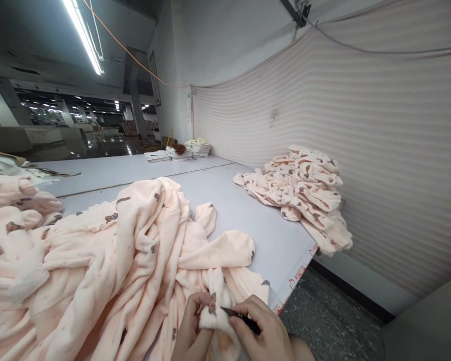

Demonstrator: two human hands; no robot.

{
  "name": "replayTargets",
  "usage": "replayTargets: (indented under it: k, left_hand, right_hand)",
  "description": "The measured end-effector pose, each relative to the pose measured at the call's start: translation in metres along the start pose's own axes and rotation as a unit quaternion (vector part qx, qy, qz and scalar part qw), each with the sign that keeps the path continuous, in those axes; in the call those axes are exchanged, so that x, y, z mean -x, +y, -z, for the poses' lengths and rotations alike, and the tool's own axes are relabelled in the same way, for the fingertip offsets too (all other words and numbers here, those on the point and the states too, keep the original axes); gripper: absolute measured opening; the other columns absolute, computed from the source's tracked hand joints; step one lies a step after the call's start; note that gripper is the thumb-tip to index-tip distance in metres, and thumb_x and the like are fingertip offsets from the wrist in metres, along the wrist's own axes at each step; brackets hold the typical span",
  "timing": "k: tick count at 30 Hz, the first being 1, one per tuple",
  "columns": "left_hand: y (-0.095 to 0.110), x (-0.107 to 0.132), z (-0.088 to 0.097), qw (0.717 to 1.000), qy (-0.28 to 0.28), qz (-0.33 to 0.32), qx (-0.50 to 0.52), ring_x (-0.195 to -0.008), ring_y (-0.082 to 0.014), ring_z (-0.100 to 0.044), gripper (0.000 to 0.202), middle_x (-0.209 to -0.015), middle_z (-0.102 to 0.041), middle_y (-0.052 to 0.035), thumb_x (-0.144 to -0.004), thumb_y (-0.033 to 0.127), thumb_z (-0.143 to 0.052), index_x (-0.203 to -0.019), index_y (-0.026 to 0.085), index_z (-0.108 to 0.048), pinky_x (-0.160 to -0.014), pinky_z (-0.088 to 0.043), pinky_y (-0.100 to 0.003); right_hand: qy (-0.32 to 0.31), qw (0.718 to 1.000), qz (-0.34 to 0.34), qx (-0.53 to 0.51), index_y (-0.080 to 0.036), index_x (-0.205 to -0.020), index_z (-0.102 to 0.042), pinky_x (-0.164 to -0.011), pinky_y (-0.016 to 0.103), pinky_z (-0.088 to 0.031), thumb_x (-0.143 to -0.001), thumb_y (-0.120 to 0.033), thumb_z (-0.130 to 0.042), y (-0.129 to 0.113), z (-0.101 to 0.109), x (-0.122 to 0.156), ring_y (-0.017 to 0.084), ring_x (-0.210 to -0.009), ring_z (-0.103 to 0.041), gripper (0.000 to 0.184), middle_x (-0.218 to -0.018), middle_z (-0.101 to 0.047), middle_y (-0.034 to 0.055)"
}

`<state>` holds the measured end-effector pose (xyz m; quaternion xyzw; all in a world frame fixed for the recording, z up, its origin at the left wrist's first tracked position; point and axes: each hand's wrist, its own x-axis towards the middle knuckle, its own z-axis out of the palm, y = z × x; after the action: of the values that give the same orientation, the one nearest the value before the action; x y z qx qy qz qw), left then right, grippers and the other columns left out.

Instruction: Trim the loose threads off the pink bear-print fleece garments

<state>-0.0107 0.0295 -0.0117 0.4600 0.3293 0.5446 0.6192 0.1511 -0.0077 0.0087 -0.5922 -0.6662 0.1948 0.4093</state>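
My left hand [195,326] is closed, pinching a gathered, fluffy edge of a pale pink fleece garment [143,271] between thumb and fingers. In my right hand [261,331] is a pair of small black thread snips [242,320], its dark tip pointing left against the pinched fleece. The fingers of this hand are wrapped round the snips and also lie close to the cloth. The garment has small brown printed motifs and spreads in loose folds over the table's near side. My palms hide part of the fleece below.
A pile of similar pink fleece [304,190] lies at the table's right edge, partly hanging over. Stacks of white sheets [197,148] stand at the back of the grey table [244,220]. A striped cloth [323,100] covers the wall. Speckled floor [338,316] shows at right.
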Motion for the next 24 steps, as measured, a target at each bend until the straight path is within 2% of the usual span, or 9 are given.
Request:
replayTargets:
  k: [4,6,9,10,14,19,22,24]
  left_hand:
    - [-0.001,0.001,-0.003,0.999,0.025,-0.008,0.03,-0.07,-0.0132,-0.05,0.02,-0.078,-0.056,0.0033,-0.068,0.021,-0.068,-0.083,0.023,-0.054,-0.063,-0.039,-0.022]
    - [0.0,0.003,-0.005,0.999,0.028,0.004,0.034,-0.07,-0.0129,-0.052,0.022,-0.08,-0.058,0.0035,-0.067,0.019,-0.067,-0.083,0.024,-0.054,-0.062,-0.039,-0.021]
    - [0.001,0.005,-0.007,0.997,0.036,0.042,0.045,-0.076,-0.0148,-0.057,0.032,-0.088,-0.062,0.0025,-0.066,0.019,-0.068,-0.094,0.026,-0.053,-0.067,-0.042,-0.023]
    - [0.001,0.005,-0.007,0.997,0.042,0.052,0.05,-0.078,-0.016,-0.059,0.035,-0.091,-0.063,0.0016,-0.066,0.021,-0.068,-0.097,0.026,-0.053,-0.068,-0.042,-0.023]
    - [-0.005,0.003,-0.004,0.995,0.059,0.039,0.067,-0.081,-0.016,-0.06,0.036,-0.096,-0.066,0.0001,-0.066,0.029,-0.074,-0.096,0.026,-0.054,-0.065,-0.042,-0.021]
    - [-0.006,0.0,-0.001,0.995,0.029,0.058,0.078,-0.073,-0.0143,-0.058,0.034,-0.084,-0.066,0.002,-0.068,0.033,-0.074,-0.095,0.026,-0.055,-0.066,-0.042,-0.022]
    - [-0.003,0.001,-0.004,0.996,0.032,0.038,0.078,-0.069,-0.0116,-0.055,0.03,-0.082,-0.066,0.004,-0.066,0.03,-0.075,-0.091,0.026,-0.058,-0.064,-0.041,-0.019]
    - [0.001,0.001,-0.007,0.995,0.035,0.047,0.078,-0.068,-0.012,-0.056,0.029,-0.082,-0.066,0.0039,-0.065,0.029,-0.075,-0.09,0.026,-0.059,-0.064,-0.042,-0.02]
  right_hand:
    - [0.009,1.0,-0.006,-0.001,-0.025,-0.081,-0.067,-0.063,0.02,-0.046,-0.084,-0.034,-0.054,-0.001,-0.002,0.003,0.014,-0.07,-0.065,0.016,-0.076,-0.065,-0.001]
    - [0.02,1.0,-0.015,0.004,-0.027,-0.09,-0.066,-0.062,0.02,-0.048,-0.077,-0.037,-0.062,0.001,-0.008,0.008,0.016,-0.072,-0.067,0.017,-0.08,-0.066,-0.0015]
    - [0.068,0.996,-0.044,0.035,-0.03,-0.112,-0.06,-0.066,0.023,-0.052,-0.065,-0.044,-0.073,0.004,-0.018,0.014,0.02,-0.08,-0.068,0.05,-0.094,-0.067,-0.0001]
    - [0.077,0.995,-0.047,0.034,-0.03,-0.114,-0.058,-0.067,0.024,-0.052,-0.065,-0.046,-0.072,0.005,-0.02,0.015,0.021,-0.081,-0.068,0.053,-0.095,-0.067,0.0003]
    - [0.042,0.999,-0.019,-0.017,-0.027,-0.095,-0.063,-0.065,0.021,-0.05,-0.082,-0.042,-0.056,0.003,-0.014,0.01,0.016,-0.071,-0.066,0.021,-0.081,-0.065,-0.0003]
    - [-0.001,1.0,-0.005,-0.029,-0.024,-0.092,-0.069,-0.065,0.021,-0.047,-0.082,-0.034,-0.057,-0.003,0.0,-0.004,0.016,-0.073,-0.066,0.019,-0.083,-0.067,0.0017]
    - [0.006,1.0,0.0,-0.027,-0.024,-0.089,-0.071,-0.066,0.021,-0.047,-0.085,-0.034,-0.054,-0.002,0.002,-0.006,0.016,-0.074,-0.067,0.02,-0.081,-0.069,0.002]
    - [0.021,1.0,-0.001,-0.021,-0.026,-0.087,-0.07,-0.065,0.02,-0.048,-0.085,-0.035,-0.053,0.001,-0.002,-0.001,0.016,-0.073,-0.067,0.02,-0.078,-0.068,0.001]
